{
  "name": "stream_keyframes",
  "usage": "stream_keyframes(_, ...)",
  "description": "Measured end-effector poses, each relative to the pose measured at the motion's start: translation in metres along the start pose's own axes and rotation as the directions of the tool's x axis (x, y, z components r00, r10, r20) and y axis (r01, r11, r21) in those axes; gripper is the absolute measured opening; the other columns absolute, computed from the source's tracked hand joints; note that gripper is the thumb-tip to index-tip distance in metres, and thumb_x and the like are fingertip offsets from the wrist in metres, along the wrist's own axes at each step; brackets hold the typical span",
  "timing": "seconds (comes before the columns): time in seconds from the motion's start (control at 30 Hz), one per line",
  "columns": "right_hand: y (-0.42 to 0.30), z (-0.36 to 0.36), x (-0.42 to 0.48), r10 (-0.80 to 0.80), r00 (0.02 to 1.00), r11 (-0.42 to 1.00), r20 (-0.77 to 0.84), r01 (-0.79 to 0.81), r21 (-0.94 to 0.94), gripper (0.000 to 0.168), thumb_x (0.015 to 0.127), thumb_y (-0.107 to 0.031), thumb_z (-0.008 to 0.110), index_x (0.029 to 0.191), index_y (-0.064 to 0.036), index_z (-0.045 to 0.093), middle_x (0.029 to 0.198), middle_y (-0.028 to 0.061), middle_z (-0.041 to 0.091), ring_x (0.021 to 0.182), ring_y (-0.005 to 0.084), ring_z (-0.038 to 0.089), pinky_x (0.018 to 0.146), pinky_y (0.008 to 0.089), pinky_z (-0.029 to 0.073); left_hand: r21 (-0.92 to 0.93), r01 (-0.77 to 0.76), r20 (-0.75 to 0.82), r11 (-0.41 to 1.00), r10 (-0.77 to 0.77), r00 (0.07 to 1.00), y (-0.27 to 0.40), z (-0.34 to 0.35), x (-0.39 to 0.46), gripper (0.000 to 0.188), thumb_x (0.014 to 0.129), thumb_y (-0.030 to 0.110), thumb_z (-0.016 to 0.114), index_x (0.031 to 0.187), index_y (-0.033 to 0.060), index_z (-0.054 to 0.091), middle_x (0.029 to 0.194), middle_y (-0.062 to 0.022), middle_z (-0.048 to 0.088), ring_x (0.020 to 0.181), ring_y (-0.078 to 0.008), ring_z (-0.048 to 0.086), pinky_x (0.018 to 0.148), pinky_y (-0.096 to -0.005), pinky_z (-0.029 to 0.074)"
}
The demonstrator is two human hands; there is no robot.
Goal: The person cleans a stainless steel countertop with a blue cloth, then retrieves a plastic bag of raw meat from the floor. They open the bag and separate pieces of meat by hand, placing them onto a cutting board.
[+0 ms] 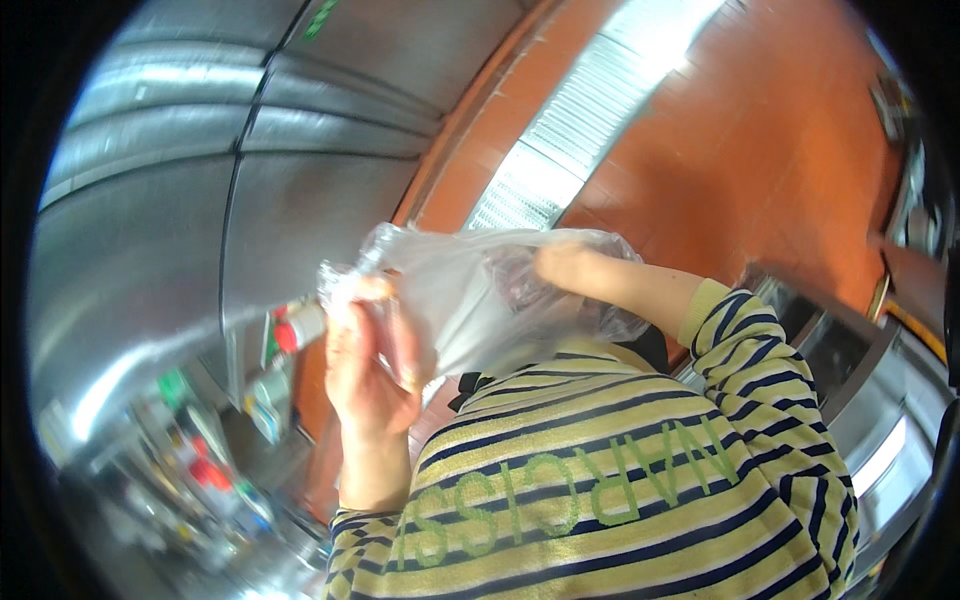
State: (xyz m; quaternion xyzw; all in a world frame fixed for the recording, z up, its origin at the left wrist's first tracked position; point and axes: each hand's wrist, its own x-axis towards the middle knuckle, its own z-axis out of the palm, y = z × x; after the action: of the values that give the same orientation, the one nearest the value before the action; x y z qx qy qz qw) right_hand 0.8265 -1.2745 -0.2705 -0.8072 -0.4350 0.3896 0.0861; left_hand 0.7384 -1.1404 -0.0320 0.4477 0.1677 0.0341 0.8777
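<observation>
A clear plastic bag (465, 292) is stretched across in front of my striped shirt. My left hand (375, 352) grips the gathered plastic at one end of the bag, its fingers bent around the film. My right hand (562, 266) is at the other end, apparently inside the bag or behind its film; blur and plastic hide its fingers. Something dark reddish (514, 277) shows through the plastic beside the right hand, too unclear to name.
Stainless steel cabinet doors (300, 217) stand at the left. A red-capped container (304, 328) and cluttered items lie at lower left. A metal drain grating (555, 157) crosses the orange tiled floor (720, 172). Metal equipment (885, 405) stands at the right.
</observation>
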Motion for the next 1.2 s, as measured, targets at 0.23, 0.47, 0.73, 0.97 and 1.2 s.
stream_keyframes(0.23,-0.072,-0.040,-0.040,-0.390,0.844,0.902,-0.368,0.430,0.030,0.018,0.077,-0.010,0.055,0.094,-0.005,0.059,0.088,0.0104,0.058,0.083,0.0262,0.057,0.077,0.0369,0.043,0.503,-0.004,-0.469,0.864,0.277,0.839,-0.036,-0.128,-0.071,0.041,0.084,0.011,0.054,0.123,0.0095,0.043,0.071,0.0051,0.046,0.054,0.0005,0.035,0.044,-0.0143,0.026)
stream_keyframes(0.47,-0.143,-0.106,-0.072,-0.154,0.912,-0.309,-0.380,0.321,0.896,0.027,0.079,-0.005,0.049,0.105,-0.002,0.051,0.103,0.0121,0.057,0.094,0.0239,0.056,0.085,0.0369,0.044,0.763,0.205,-0.264,0.613,0.007,0.964,-0.125,-0.276,-0.094,0.029,0.084,0.019,0.051,0.111,0.0090,0.055,0.099,-0.0149,0.061,0.092,-0.0257,0.059,0.078,-0.0323,0.044)
stream_keyframes(0.73,-0.212,-0.116,-0.041,-0.093,0.891,-0.593,-0.444,0.308,0.744,0.036,0.078,-0.020,0.047,0.105,0.004,0.052,0.102,0.0186,0.057,0.095,0.0316,0.054,0.087,0.0433,0.043,0.955,0.032,-0.253,0.297,0.751,0.610,-0.014,-0.265,-0.121,0.053,0.065,0.007,0.065,0.116,0.0084,0.050,0.117,-0.0215,0.041,0.114,-0.0358,0.036,0.093,-0.0425,0.032)
stream_keyframes(0.97,-0.236,-0.122,-0.040,-0.040,0.851,-0.592,-0.523,0.402,0.699,0.043,0.073,-0.021,0.051,0.109,0.003,0.050,0.106,0.0180,0.056,0.100,0.0323,0.053,0.089,0.0445,0.042,0.763,-0.598,0.595,-0.246,0.629,0.500,0.053,-0.187,-0.121,0.044,0.064,0.004,0.067,0.107,0.0081,0.056,0.116,-0.0147,0.043,0.101,-0.0321,0.046,0.085,-0.0380,0.040)
stream_keyframes(1.2,-0.234,-0.141,-0.049,0.061,0.738,-0.583,-0.672,0.572,0.576,0.044,0.080,-0.031,0.047,0.111,0.000,0.050,0.110,0.0175,0.054,0.101,0.0314,0.050,0.091,0.0434,0.040,0.752,-0.387,0.279,0.533,0.274,0.920,-0.007,-0.241,-0.115,0.042,0.077,0.019,0.063,0.116,0.0128,0.052,0.110,-0.0073,0.054,0.092,-0.0199,0.054,0.076,-0.0323,0.045)
